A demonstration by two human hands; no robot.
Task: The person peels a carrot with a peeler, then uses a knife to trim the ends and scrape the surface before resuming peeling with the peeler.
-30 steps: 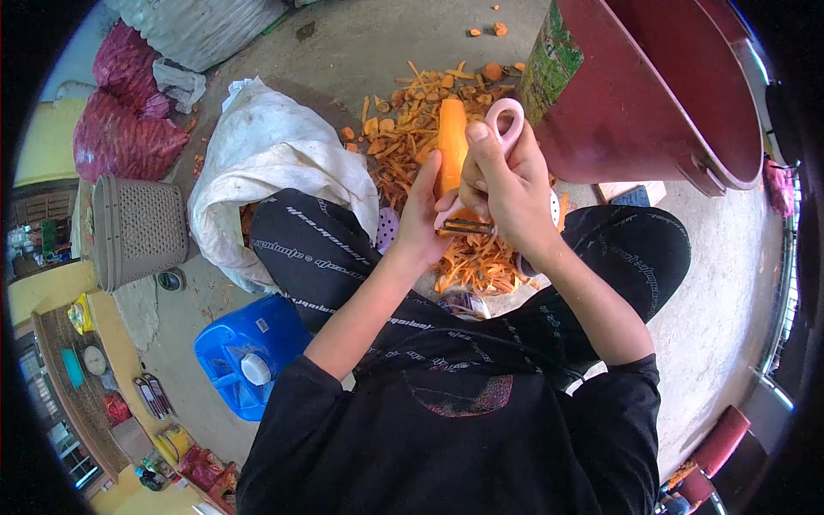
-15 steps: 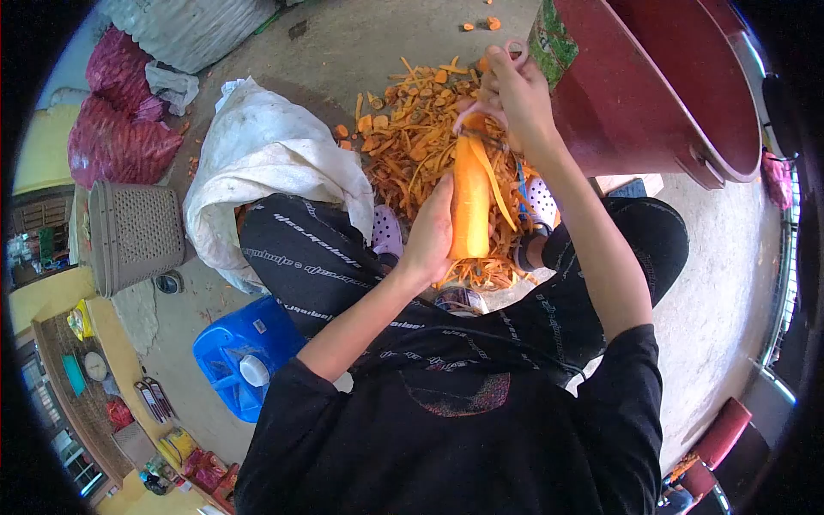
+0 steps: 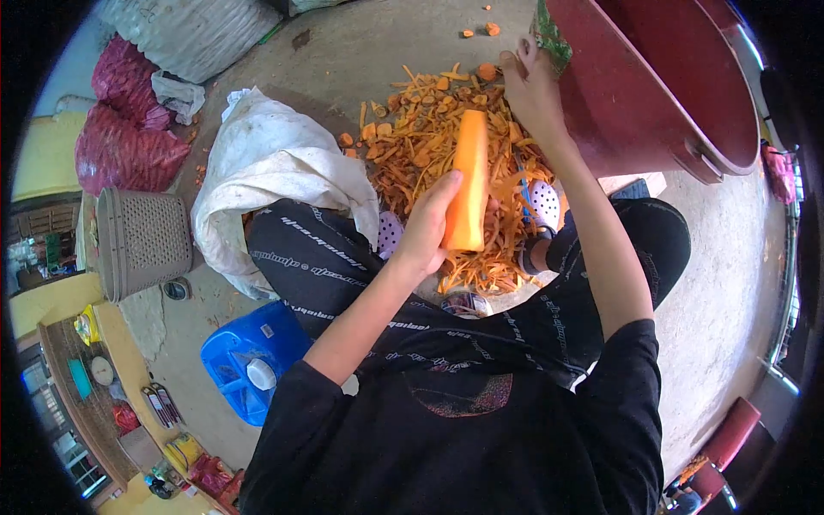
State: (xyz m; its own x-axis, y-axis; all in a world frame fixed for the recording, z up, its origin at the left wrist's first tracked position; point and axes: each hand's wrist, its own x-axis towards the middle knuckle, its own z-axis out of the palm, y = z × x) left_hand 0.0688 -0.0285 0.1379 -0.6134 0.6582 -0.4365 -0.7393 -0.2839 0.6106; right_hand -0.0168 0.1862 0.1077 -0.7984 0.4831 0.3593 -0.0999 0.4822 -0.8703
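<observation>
My left hand (image 3: 429,225) is wrapped round a large peeled carrot (image 3: 468,184), which stands nearly upright in the view above the pile. Orange peelings and cut carrot ends (image 3: 421,146) lie heaped on the floor between my feet. My right hand (image 3: 534,90) is raised at the pile's far right side, near the red tub, apart from the carrot. Its fingers are bent round a pinkish loop, perhaps a peeler's handle; the rest of that object is hidden.
A large red tub (image 3: 635,103) stands at the upper right. To the left are a white sack (image 3: 266,172), a grey woven basket (image 3: 150,236) and a blue jerrycan (image 3: 249,352). Red mesh sacks (image 3: 129,154) lie farther off.
My right hand and the pinkish tool have moved off the carrot, up and right. The long strip of peel hanging from the carrot is gone; the carrot tilts slightly more.
</observation>
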